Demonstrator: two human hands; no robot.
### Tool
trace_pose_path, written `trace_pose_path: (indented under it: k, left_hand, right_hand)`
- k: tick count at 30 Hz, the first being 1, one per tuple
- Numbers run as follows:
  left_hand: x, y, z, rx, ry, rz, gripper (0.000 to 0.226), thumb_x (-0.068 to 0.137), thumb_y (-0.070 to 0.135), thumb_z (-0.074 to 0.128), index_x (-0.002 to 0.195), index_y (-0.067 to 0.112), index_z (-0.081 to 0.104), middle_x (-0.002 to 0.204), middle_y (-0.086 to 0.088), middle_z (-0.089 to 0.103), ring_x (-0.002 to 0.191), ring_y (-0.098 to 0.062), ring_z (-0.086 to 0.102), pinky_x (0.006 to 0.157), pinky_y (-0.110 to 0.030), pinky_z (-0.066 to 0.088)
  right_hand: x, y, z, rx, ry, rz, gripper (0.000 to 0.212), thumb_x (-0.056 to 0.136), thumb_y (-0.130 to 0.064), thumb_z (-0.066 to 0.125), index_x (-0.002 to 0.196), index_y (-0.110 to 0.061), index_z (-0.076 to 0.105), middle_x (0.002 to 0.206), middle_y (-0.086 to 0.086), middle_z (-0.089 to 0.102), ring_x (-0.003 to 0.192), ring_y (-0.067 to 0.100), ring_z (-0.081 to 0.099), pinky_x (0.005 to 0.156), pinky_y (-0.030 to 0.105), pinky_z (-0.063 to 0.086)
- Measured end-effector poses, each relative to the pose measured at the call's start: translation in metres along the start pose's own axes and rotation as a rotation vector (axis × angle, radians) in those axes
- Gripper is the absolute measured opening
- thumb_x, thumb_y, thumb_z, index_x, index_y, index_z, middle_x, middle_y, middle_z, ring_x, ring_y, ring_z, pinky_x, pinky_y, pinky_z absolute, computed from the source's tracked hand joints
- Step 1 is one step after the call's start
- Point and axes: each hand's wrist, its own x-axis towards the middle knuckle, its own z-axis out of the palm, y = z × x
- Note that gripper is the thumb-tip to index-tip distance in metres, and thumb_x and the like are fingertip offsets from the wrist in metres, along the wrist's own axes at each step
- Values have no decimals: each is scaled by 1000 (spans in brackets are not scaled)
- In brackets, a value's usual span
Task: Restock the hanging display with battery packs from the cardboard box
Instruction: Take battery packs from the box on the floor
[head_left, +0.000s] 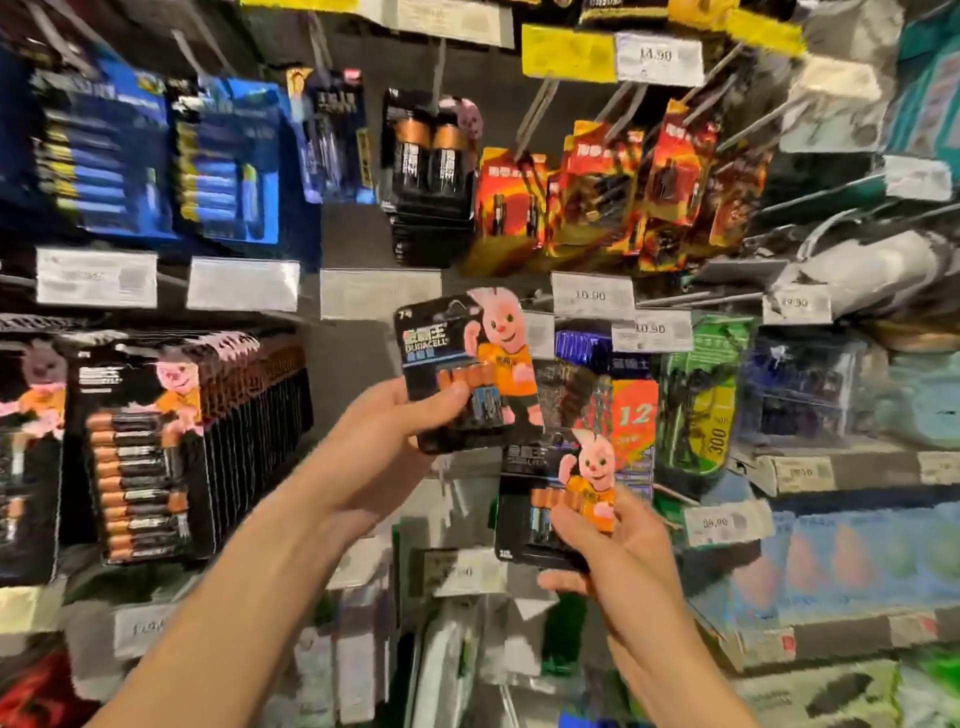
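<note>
My left hand (384, 452) grips a black battery pack with a pink bunny (462, 364) by its lower edge, raised in front of the hanging display. Lower and to the right, my right hand (602, 545) holds a second bunny battery pack (556, 499) of the same kind, thumb across its front. Both packs stand upright, facing me. A bare stretch of grey back panel (353, 353) shows just behind the left pack, under a blank price label (379, 293). The cardboard box is out of view.
A long row of black bunny packs (171, 441) hangs at the left. Blue packs (228, 161) hang above them, large-cell packs (431, 156) and red-orange packs (602, 192) at the top middle. Green and blue packs (701, 405) hang at the right. Metal hooks with price tags (592, 296) stick out.
</note>
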Motion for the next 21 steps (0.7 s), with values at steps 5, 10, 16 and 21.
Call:
trace_pose_path:
  k: [5,10,16,21]
  left_hand:
    - [15,15,4,-249,30,-74,22,88,11,61,104,2,73,108,-17,76,93,-23,77,62,-23,61]
    - [17,33,9,-241,-7,32,31,87,15,59,110,4,77,116,-15,75,103,-22,75,79,-25,62]
    - [18,38,18,-153,19,90,29,84,16,62,106,8,80,119,-13,74,112,-26,71,105,-39,50]
    - [16,45,18,-98,29,130,51,86,13,63,136,5,58,131,-13,69,120,-29,67,98,-37,56]
  right_hand:
    - [20,-6,11,-48,-66,-67,26,94,-5,68,110,-25,69,95,-3,75,91,19,71,56,34,61]
    - [36,-14,19,-108,-169,-178,19,95,-7,66,107,-22,68,105,12,68,78,18,65,56,34,59]
    - [47,-30,31,-105,-257,-247,13,97,-7,61,105,-16,64,86,-7,69,64,10,63,57,40,62]
    - [60,-35,41,-155,-298,-291,13,96,-7,58,104,-16,62,74,-13,58,52,6,57,61,49,62]
